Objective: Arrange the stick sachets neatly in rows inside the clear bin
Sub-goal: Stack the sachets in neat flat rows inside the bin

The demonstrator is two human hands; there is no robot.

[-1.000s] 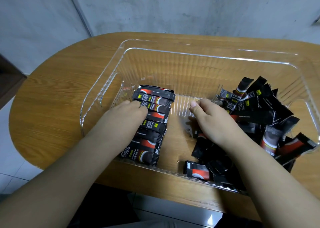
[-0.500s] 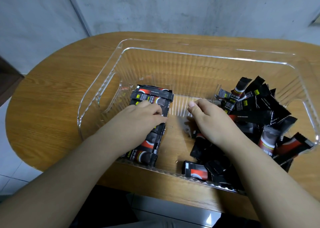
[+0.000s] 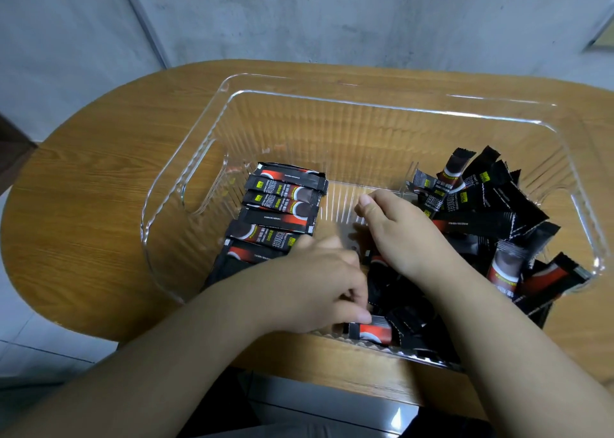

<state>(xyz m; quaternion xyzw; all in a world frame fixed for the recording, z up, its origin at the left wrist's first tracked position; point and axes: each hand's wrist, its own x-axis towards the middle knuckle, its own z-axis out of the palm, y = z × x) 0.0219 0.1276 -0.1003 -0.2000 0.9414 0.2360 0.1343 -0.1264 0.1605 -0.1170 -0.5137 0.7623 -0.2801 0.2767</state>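
Currently sitting on a wooden table (image 3: 99,178): clear bin (image 3: 332,98), both hands reaching inside.

Lying along the bin's left side: tidy row of sachets (image 3: 282,205), black with red and yellow print, stacked edge to edge front to back, each running left-right. Nearest end of the row disappearing under the left forearm.

Filling the right side: loose pile of sachets (image 3: 491,211), criss-crossing at all angles, several leaning up against the right wall, a few tilting over one another.

Showing between row and pile: bare ribbed strip of bin floor (image 3: 339,201).

Left hand (image 3: 319,284) reaching across toward the near wall, fingers curling, fingertips touching the end of a red-and-black sachet (image 3: 372,331) lying flat against the front wall. Looking like a pinch; actual closure hidden under the fingers, so can't tell for sure.

Right hand (image 3: 405,238) resting palm-down on the inner edge of the loose pile, thumb sticking out toward the far wall, fingers bending down into the sachets. Fingertips hidden under the hand; can't tell whether holding anything.

Grey wall (image 3: 332,15) standing behind the table.
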